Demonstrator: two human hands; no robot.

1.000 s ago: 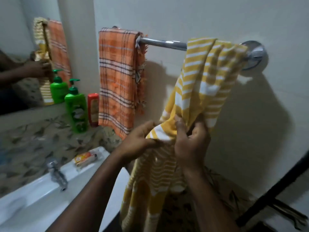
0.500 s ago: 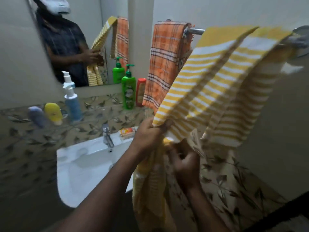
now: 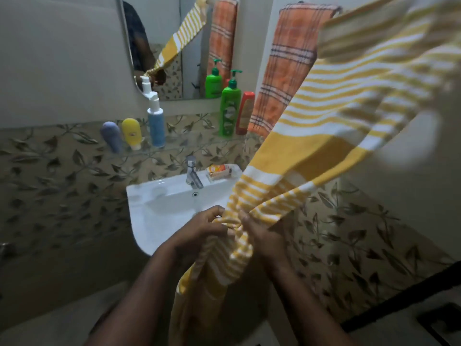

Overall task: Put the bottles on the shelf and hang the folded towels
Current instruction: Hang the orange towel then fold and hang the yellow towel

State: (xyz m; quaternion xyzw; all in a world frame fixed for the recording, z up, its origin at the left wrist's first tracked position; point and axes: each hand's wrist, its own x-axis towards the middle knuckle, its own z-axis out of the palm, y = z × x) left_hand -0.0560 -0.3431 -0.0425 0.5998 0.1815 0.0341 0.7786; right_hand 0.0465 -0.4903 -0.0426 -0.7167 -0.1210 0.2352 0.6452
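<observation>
A yellow-and-white striped towel [image 3: 331, 116] stretches from the upper right down to my hands in front of the sink. My left hand [image 3: 199, 231] and my right hand [image 3: 262, 236] both grip its bunched lower part, close together. An orange plaid towel [image 3: 287, 63] hangs against the wall behind it. On the glass shelf [image 3: 189, 146] stand a green pump bottle [image 3: 229, 108], a red bottle [image 3: 245, 113], a blue pump bottle [image 3: 156, 121], a yellow tube [image 3: 131, 132] and a purple tube [image 3: 112, 136]. The towel rail is hidden by the striped towel.
A white sink [image 3: 159, 208] with a chrome tap [image 3: 192, 174] sits below the shelf, an orange soap packet [image 3: 219, 171] on its rim. A mirror [image 3: 174, 46] hangs above, reflecting the person and the towels. Leaf-pattern tiles cover the walls.
My hands have pulled the striped towel's lower part down and toward me, stretching it taut. The view has dropped and turned left, bringing the whole sink and shelf into sight.
</observation>
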